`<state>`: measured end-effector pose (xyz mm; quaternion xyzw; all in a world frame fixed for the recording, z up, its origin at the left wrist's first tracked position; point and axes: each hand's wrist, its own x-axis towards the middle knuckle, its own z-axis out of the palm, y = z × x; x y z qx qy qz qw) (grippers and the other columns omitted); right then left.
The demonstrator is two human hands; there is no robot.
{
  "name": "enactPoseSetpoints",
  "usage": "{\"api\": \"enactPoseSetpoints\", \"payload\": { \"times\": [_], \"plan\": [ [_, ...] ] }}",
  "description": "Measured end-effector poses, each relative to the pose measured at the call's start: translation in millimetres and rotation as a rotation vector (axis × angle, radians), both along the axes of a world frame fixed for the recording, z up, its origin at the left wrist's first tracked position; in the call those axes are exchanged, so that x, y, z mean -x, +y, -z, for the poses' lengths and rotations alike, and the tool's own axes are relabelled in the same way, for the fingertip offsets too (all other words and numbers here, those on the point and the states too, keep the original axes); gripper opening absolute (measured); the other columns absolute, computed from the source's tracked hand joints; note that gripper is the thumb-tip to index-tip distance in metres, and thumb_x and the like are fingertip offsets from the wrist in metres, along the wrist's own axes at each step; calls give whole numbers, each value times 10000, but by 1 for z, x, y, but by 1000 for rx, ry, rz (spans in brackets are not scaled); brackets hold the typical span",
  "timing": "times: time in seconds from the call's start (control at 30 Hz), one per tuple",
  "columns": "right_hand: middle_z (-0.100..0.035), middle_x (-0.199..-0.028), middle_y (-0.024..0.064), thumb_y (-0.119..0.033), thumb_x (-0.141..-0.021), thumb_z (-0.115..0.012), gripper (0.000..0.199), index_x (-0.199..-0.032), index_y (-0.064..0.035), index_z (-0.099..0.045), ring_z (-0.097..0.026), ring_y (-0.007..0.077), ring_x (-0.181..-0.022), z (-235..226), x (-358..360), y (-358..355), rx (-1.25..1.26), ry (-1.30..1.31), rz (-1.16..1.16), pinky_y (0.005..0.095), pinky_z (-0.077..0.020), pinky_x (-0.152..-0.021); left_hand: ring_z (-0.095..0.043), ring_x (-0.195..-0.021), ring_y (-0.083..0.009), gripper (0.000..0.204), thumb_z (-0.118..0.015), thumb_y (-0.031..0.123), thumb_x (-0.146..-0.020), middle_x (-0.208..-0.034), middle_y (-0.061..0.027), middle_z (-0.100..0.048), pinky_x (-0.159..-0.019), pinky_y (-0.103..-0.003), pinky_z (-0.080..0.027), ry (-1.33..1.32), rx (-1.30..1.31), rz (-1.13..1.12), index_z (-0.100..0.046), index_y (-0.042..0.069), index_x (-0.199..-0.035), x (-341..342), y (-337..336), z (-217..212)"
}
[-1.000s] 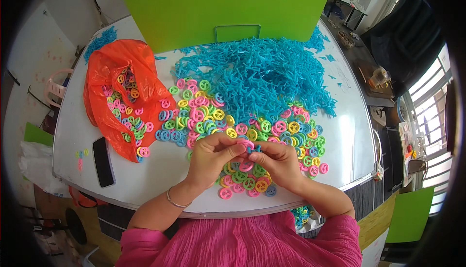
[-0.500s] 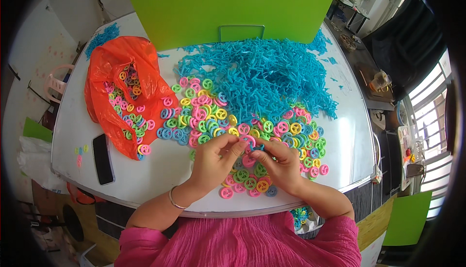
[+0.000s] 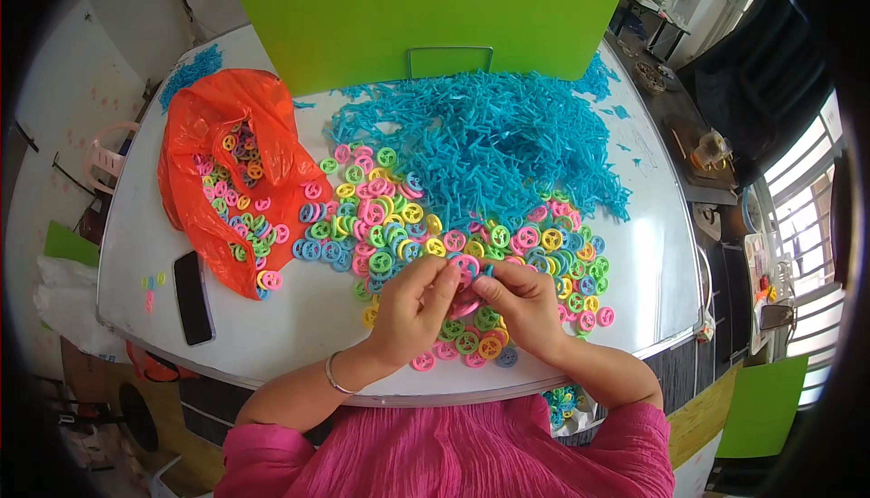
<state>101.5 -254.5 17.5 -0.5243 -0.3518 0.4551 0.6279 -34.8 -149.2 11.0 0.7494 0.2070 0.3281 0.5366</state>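
Between my fingertips, close to the table's near edge, a small pink plastic wheel point(image 3: 465, 268) is pinched by my left hand point(image 3: 408, 306). My right hand point(image 3: 528, 309) is closed at its right side, gripping a small blue plastic piece point(image 3: 488, 271) that touches or nearly touches the wheel. Fingers hide much of both parts. Below and around the hands lie loose wheels point(image 3: 391, 233) in pink, green, yellow and blue. Beyond them rises a heap of thin blue plastic pieces point(image 3: 507, 149).
An open orange-red plastic bag point(image 3: 186, 140) with more wheels inside lies at the left of the white table point(image 3: 276, 339). A dark phone point(image 3: 193, 297) is near it. Behind the heap stands a big green panel point(image 3: 426, 9) with a metal handle.
Both hands remain over the wheels, with the left shifted slightly right. The pink wheel has turned a little between the fingers, and the blue piece now sits more upright beside it.
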Motion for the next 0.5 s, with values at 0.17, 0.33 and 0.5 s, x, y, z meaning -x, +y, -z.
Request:
{"api": "enactPoseSetpoints", "payload": {
  "times": [0.17, 0.33, 0.5],
  "plan": [
    [-702, -879, 25, -81, -917, -645, 255, -1155, 11, -653, -618, 51, -822, -3, -1, -3, 45, -340, 48, 223, -516, -678, -545, -610, -162, 165, -542, 125, -977, -728, -91, -536, -533, -315, -428, -30, -58, 4, -563, -10, -884, 0, -1, -4],
    [-641, -723, 60, -71, -825, -726, 359, -1178, -49, -662, -594, 121, -644, 5, -16, -4, -116, -828, 79, 279, -468, -550, -524, -595, -242, 147, -541, 107, -969, -717, -115, -511, -539, -331, -411, -39, -233, 20, -554, -7, -878, -1, 2, 3],
    [-560, -642, 69, -76, -763, -766, 420, -1172, -73, -669, -530, 200, -546, 3, -17, -5, -214, -990, 128, 331, -437, -501, -530, -610, -254, 128, -552, 91, -958, -721, -116, -514, -548, -340, -413, -16, -217, 51, -554, -13, -884, -1, 2, 6]
  ]
}}
